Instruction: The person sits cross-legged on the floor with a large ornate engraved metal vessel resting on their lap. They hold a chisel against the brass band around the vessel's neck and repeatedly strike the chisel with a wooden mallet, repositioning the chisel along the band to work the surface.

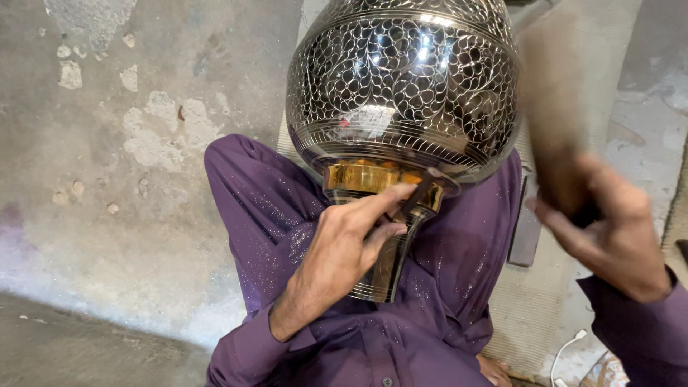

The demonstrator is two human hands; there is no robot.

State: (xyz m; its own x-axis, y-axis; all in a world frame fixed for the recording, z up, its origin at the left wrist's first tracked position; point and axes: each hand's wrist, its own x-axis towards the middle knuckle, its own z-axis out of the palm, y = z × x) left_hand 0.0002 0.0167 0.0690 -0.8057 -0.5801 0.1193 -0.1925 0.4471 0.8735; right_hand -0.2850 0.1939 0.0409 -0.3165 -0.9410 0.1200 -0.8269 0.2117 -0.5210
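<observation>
Engraved metal vase [401, 86] — tipped on the lap — chisel [416, 197] at its brass collar.

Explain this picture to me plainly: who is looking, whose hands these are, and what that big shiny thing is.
The camera sits on a person's head and looks down at their lap, so both hands are their own. The left hand pinches a thin chisel-like tool against the gold band of a large engraved metal vase, which lies on its side across their purple-trousered legs. The right hand grips a dark blurred object, probably a mallet. They sit on a worn concrete floor.
</observation>
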